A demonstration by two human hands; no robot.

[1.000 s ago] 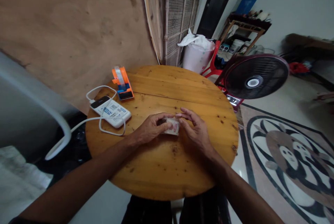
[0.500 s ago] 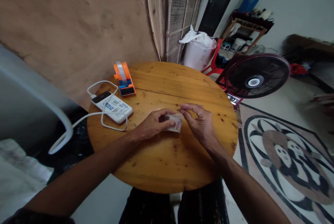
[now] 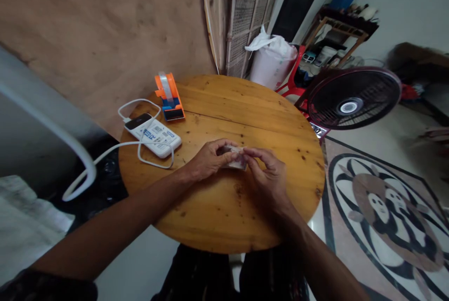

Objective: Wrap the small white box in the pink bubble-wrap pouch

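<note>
Over the middle of the round wooden table, my left hand holds a small whitish box with reddish print and a clear, shiny covering. Its thumb lies across the near side, and the fingers curl behind. My right hand pinches thumb and forefinger together at the box's upper right edge; whatever is between those fingertips is too small to make out. Left of the hands lies a white power bank with a white cable looped over it. An orange and blue tape dispenser stands behind it.
A dark round fan stands just past the table's right edge. Behind the table are a white sack and a red chair. A thick white tube crosses the left side. Panda-patterned flooring lies to the right.
My right hand has moved slightly left and down, bringing its pinched fingertips from just off the box's corner onto its edge. The box now tilts differently in my left hand. The view shifted slightly.
</note>
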